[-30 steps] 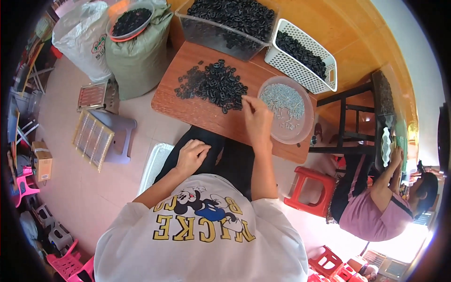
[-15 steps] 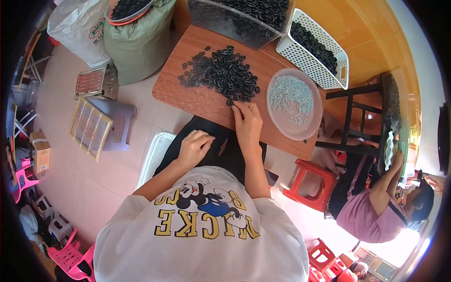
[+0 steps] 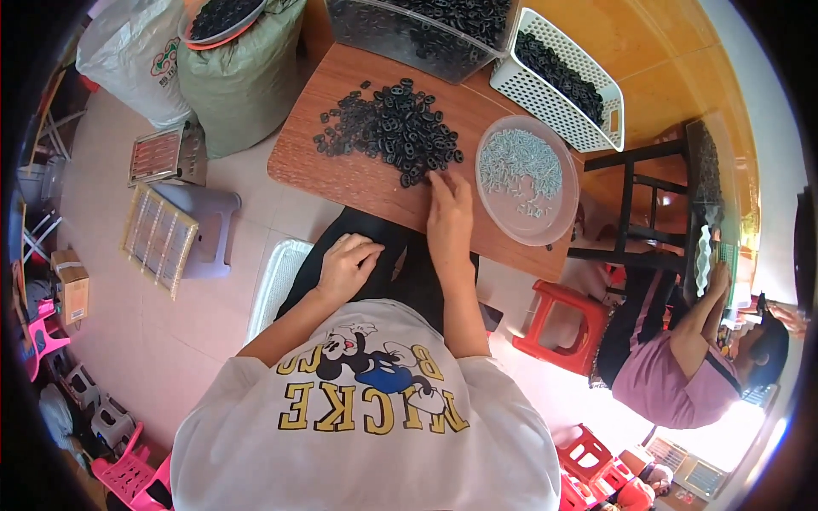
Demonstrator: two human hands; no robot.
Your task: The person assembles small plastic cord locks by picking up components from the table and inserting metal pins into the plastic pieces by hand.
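Cardboard box [image 3: 72, 287] far left on floor

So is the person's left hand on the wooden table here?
No, the left hand rests closed on the lap, below the wooden table, while the right hand reaches the pile of small black rings.

A small piecework workshop: a low wooden counter [image 3: 341, 170] heaped with small black plastic rings [image 3: 392, 128], bins of more at its far edge, bulging woven sacks [image 3: 239, 77], plastic stools.
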